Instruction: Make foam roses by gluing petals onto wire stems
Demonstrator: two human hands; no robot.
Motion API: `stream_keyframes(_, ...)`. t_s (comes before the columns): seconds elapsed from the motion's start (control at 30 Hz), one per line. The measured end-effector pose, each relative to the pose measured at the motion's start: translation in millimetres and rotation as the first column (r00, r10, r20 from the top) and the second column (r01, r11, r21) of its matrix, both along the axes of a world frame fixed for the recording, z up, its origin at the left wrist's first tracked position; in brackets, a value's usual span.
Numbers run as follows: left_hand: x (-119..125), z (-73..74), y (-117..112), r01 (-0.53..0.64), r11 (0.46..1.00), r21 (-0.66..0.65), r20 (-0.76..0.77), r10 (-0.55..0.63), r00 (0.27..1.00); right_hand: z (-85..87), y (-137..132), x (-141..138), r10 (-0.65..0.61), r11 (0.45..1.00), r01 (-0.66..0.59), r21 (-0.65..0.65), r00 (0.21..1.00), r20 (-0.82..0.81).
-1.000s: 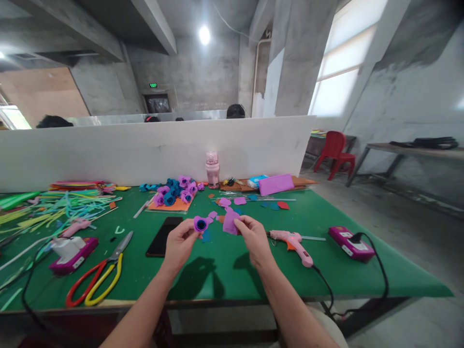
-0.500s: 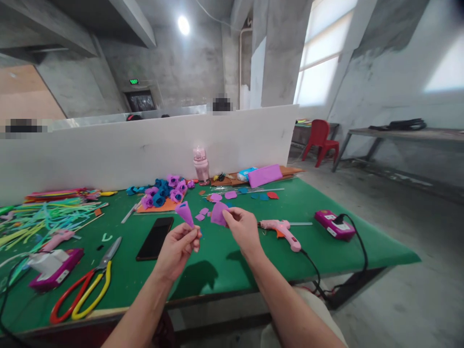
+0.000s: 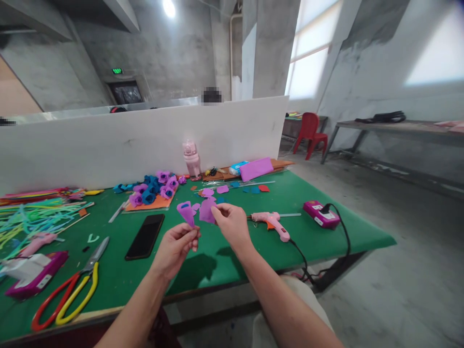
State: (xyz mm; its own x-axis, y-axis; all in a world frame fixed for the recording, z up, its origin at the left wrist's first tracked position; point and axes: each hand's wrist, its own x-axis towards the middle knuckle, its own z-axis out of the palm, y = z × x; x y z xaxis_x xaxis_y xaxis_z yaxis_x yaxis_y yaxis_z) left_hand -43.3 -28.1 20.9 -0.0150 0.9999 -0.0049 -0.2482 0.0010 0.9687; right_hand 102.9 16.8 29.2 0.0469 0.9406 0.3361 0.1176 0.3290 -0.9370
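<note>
While both hands (image 3: 177, 244) (image 3: 232, 226) pinch purple paper (image 3: 207, 211), the left's cone (image 3: 186, 214) shows blue inside.

A black smartphone (image 3: 145, 237) is laid flat on a green-topped table (image 3: 319, 247). A pink water bottle (image 3: 192, 160) is stood at the back edge, before a long white partition panel (image 3: 232, 137). Past the panel's right end, a red plastic chair (image 3: 307, 126) is placed near a grey table (image 3: 348, 126). A lit green sign (image 3: 117, 71) is mounted above a dark doorway (image 3: 125, 92); daylight is admitted through a tall window (image 3: 308, 72).
</note>
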Motion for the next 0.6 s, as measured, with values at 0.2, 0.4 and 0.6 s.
stream_keyframes(0.2, -2.6, -1.8, -1.2, -0.100, 0.930, 0.353, -0.396, 0.245, 0.885, 2.2, -2.4, -0.5, 0.033, 0.999, -0.033, -0.012, 0.999, -0.022)
stream_keyframes(0.4, -5.0, 0.6, -4.3, -0.070, 0.852, 0.519, -0.450, 0.342, 0.825, 1.3, -4.5, -0.8, 0.063, 0.998, -0.063, 0.010, 0.996, -0.068)
stream_keyframes(0.6, -6.6, -2.8, -2.9, -0.036, 0.840, 0.542, -0.477, 0.343, 0.809, 0.3, -4.4, -1.3, 0.060, 0.998, -0.060, 0.011, 0.996, -0.063)
